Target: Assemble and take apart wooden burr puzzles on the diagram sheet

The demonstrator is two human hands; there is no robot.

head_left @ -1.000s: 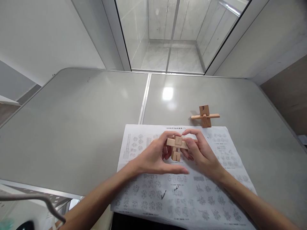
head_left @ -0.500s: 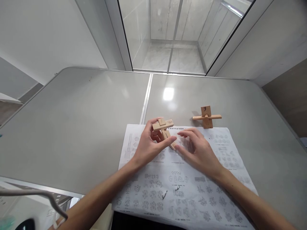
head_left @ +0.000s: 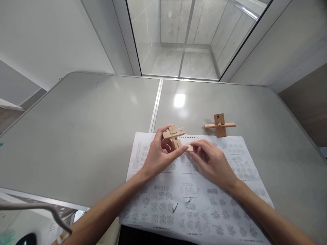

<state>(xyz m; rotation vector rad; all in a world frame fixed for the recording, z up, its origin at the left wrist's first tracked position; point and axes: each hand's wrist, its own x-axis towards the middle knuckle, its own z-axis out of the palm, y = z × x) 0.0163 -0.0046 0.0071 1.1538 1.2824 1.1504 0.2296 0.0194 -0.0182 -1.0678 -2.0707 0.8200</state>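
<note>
My left hand is closed around a wooden interlocking puzzle, a cluster of crossed pale blocks with small marks on them. One pale wooden piece sticks out to the right beside my left thumb. My right hand pinches the far end of that piece between thumb and fingertips. Whether the piece is joined to the cluster is hidden behind the left thumb. Both hands are above a printed paper sheet with rows of puzzle diagrams.
A second crossed wooden puzzle with a dark mark stands past the sheet's far edge, on the grey table. A metal strip divides the tabletop. Glass panels stand behind it. A cable hangs at the lower left.
My right fingers have closed on the protruding piece, which now points right instead of slanting down and right. My left hand has kept its hold in nearly the same place.
</note>
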